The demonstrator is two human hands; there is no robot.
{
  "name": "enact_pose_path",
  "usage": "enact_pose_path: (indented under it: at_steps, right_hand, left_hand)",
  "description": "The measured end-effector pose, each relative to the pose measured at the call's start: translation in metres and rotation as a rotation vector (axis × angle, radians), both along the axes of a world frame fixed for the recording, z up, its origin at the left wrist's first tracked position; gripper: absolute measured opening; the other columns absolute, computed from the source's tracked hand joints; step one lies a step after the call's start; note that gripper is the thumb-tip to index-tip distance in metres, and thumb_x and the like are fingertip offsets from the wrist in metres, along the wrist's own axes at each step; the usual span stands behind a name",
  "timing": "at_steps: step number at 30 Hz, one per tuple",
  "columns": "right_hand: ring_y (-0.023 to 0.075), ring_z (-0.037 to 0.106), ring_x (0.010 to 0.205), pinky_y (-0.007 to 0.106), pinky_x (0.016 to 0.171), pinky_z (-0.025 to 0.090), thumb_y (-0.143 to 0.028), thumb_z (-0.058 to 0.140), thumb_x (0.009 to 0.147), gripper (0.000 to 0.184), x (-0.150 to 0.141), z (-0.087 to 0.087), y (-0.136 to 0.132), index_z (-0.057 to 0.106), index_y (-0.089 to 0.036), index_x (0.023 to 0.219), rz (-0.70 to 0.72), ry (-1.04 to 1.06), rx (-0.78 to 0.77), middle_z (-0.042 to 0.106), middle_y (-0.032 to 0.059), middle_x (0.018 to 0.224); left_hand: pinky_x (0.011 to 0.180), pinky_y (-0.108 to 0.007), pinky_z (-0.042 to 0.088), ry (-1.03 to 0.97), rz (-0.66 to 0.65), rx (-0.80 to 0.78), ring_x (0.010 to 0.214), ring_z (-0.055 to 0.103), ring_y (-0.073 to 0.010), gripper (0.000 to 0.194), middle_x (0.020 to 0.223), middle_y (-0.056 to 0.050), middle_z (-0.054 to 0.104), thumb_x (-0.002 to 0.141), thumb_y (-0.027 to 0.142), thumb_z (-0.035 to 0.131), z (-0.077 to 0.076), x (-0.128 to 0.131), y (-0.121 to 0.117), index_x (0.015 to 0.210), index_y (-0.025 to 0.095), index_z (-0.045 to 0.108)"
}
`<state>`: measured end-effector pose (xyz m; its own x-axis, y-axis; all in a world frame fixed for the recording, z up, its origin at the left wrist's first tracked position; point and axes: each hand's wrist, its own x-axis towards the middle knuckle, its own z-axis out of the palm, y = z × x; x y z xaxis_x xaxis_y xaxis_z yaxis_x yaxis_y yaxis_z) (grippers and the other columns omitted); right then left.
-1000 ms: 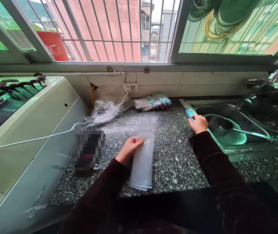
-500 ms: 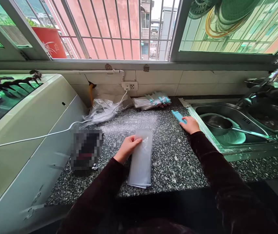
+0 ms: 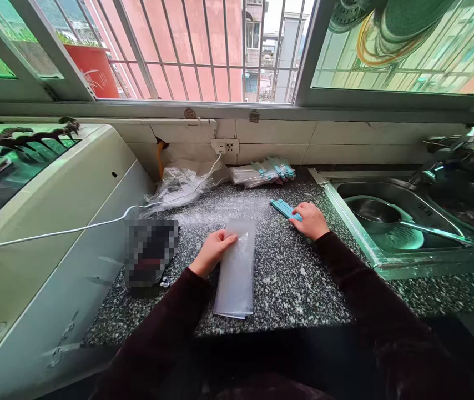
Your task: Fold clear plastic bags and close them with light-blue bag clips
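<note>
My left hand (image 3: 212, 253) pinches a flat, folded stack of clear plastic bags (image 3: 234, 283) near its upper left edge, thumb on top. The stack stands out over the speckled counter, its long side pointing toward me. In my right hand (image 3: 311, 220) are several thin light-blue plastic strips (image 3: 281, 208), gripped at their near end by thumb and fingers. They lie side by side, low over the counter, to the right of the bags. Against the wall rests a pile of packed clear bags (image 3: 247, 175) with similar blue strips on it.
Crumpled clear plastic wrapping (image 3: 182, 182) lies at the back left, crossed by a white cable (image 3: 107, 223) from the wall socket (image 3: 229, 146). A blurred dark object (image 3: 150, 253) sits left of my left arm. At right is a steel sink (image 3: 381, 256) holding a pan (image 3: 372, 215).
My right hand has moved left with the blue strips, closer to the bags, and the strips now show fanned apart slightly. My left hand still holds the bags in nearly the same place.
</note>
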<state>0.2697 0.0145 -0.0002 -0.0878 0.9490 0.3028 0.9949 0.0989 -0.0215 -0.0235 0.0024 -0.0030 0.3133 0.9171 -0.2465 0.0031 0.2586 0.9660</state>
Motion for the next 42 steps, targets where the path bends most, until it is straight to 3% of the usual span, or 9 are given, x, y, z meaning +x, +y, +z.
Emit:
enact_pose_path:
  at_steps: [12,24,31,42]
  right_hand:
    - [0.0220,0.050,0.083,0.031,0.067,0.026,-0.036,0.058,0.080,0.022,-0.007,0.000,0.000,0.066,-0.016,0.077,-0.052,-0.117,-0.020,0.064,0.0099,0.081]
    - [0.0214,0.050,0.083,0.031,0.069,0.025,-0.036,0.060,0.078,0.021,-0.010,-0.001,-0.001,0.066,-0.017,0.080,0.005,-0.118,-0.034,0.066,0.0083,0.082]
    - [0.0224,0.051,0.085,0.032,0.070,0.023,-0.041,0.058,0.078,0.026,-0.016,0.005,-0.007,0.067,-0.017,0.084,-0.037,-0.163,-0.065,0.067,0.0089,0.083]
    - [0.0220,0.056,0.080,0.032,0.067,0.023,-0.032,0.048,0.082,0.024,-0.026,0.004,-0.008,0.066,-0.015,0.081,0.011,-0.173,-0.136,0.068,0.0106,0.080]
  left_hand:
    - [0.049,-0.021,0.031,-0.008,-0.047,0.007,0.048,0.044,-0.0084,0.042,0.056,0.002,0.054,0.054,0.048,0.073,0.000,0.003,-0.004,0.068,0.012,0.057]
    - [0.047,-0.021,0.030,-0.028,-0.035,-0.014,0.046,0.043,-0.0074,0.044,0.054,0.003,0.052,0.051,0.050,0.073,-0.001,0.004,-0.004,0.066,0.013,0.054]
    - [0.049,-0.021,0.032,-0.043,-0.042,-0.022,0.049,0.044,-0.0083,0.044,0.057,0.002,0.054,0.052,0.049,0.073,0.001,0.003,-0.004,0.069,0.013,0.055]
    - [0.049,-0.021,0.032,-0.068,-0.042,-0.050,0.050,0.045,-0.0083,0.046,0.059,0.001,0.055,0.049,0.049,0.075,-0.001,0.004,-0.003,0.070,0.012,0.057]
